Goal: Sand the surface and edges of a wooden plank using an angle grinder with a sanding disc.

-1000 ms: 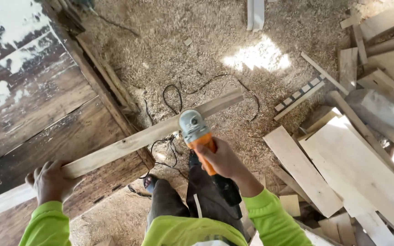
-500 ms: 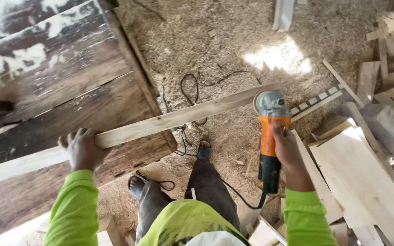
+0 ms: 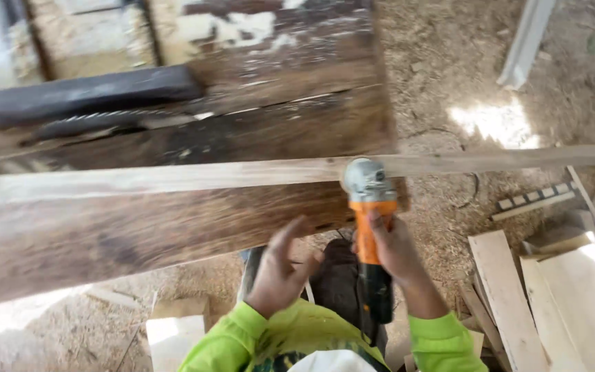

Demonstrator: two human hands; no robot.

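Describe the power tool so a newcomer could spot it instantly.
Find the dark, worn workbench filling the left of the view, then the long pale wooden strip lying across it. At the bench's right edge, the angle grinder meets that strip, gripped by the right hand: the only orange-bodied, grey-headed thing among bare wood.

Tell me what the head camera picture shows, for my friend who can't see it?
A person's right hand holds an orange angle grinder, its head against a long pale wooden plank lying across a dark, worn workbench. The left hand hovers open nearby, above a sawdust-covered floor and cut boards.
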